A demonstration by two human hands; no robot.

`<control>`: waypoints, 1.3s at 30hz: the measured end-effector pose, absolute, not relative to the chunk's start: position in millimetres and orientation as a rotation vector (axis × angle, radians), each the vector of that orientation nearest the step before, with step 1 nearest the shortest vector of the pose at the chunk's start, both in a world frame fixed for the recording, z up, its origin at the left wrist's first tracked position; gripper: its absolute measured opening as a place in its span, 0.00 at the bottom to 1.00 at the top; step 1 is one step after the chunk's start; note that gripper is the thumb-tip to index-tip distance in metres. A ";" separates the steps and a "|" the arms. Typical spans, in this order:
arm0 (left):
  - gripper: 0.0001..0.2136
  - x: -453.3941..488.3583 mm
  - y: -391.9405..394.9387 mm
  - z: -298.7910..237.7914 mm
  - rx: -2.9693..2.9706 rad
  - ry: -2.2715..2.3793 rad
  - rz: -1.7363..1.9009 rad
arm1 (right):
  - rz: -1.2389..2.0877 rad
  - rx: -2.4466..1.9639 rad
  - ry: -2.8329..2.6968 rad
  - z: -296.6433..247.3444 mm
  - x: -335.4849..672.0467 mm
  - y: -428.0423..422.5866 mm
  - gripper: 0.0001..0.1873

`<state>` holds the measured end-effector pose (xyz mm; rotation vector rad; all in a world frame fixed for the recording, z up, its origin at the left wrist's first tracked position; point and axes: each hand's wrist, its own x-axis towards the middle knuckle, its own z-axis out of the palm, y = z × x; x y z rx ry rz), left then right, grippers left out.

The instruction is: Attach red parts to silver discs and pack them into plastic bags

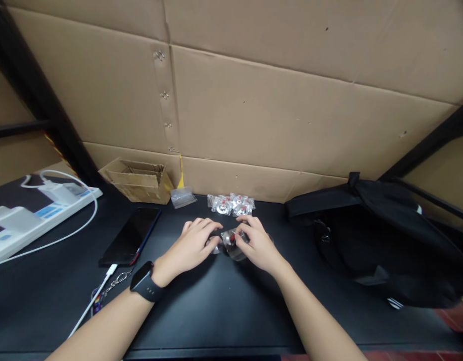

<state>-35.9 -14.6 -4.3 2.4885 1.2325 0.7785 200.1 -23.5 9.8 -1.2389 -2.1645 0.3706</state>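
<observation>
My left hand [192, 245] and my right hand [256, 243] meet at the middle of the black table [216, 311]. Both are closed with pinching fingers on a small clear plastic bag [231, 244] that holds a round metal part with a red spot. The bag rests on or just above the table between my fingertips. A black smartwatch [146, 282] is on my left wrist. Just beyond my hands lies a pile of similar small clear bags [231, 204] with silver and red parts inside.
A black phone [131, 235] with a white cable lies left of my hands. A white power strip [36, 213] sits far left. A small cardboard box [139, 180] and an empty clear bag [182, 197] stand against the cardboard wall. A black bag [385, 235] fills the right side.
</observation>
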 end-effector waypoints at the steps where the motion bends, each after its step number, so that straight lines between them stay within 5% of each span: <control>1: 0.11 -38.4 -13.8 -4.0 2.504 1.225 0.753 | 0.335 -1.274 -2.197 10.2 202.9 -22.9 0.04; 6: 0.06 -43.0 -11.6 -6.2 2.608 1.165 0.639 | 0.217 -1.454 -2.358 14.4 213.1 -21.9 0.03; 10: 0.06 -40.8 -8.6 -10.9 2.645 1.210 0.632 | 0.248 -1.487 -2.414 15.5 214.9 -22.5 0.12; 18: 0.07 -36.8 -8.8 -7.5 2.560 1.257 0.746 | 0.300 -1.491 -2.399 11.2 211.7 -22.2 0.05; 30: 0.07 -26.5 -14.4 3.6 2.180 1.364 0.947 | 1.040 -1.064 -1.632 8.5 196.2 -19.5 0.10; 39: 0.06 -15.8 -19.2 1.4 2.134 1.304 1.054 | 1.269 -0.950 -1.442 -0.3 182.3 -23.4 0.12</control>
